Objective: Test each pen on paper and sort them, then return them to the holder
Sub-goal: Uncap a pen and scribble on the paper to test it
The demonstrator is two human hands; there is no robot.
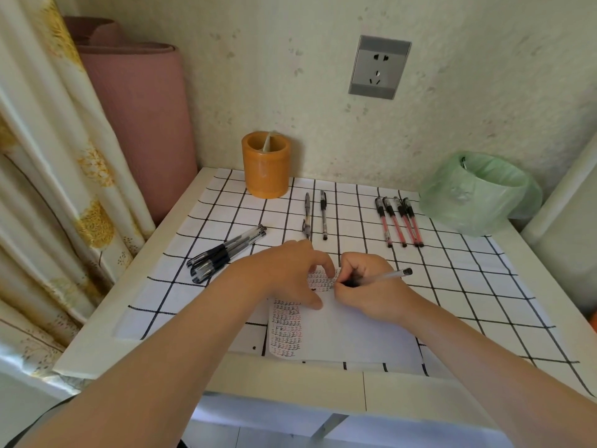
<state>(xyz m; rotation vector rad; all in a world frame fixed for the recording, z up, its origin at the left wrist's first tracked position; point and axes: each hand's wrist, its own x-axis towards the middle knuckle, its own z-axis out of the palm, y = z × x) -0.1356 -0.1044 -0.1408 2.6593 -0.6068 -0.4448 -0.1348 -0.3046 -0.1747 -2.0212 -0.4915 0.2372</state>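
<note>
My desk (226, 376) fills the lower frame, the paper (349, 331) at centre. My left hand (290, 270) presses it flat, fingers spread; my right hand (368, 286) pinches the pen (387, 275) near its tip. Light, stiff, probably slick; best gripped at the rubber sleeve.

Red-barrelled gel pens (399, 221): four. Clear black-ink pens, bundled (223, 253): number unclear. Separate black pens (315, 214): two. Orange cylindrical holder (266, 164): one. Written-on paper sheet (342, 331): one.
</note>
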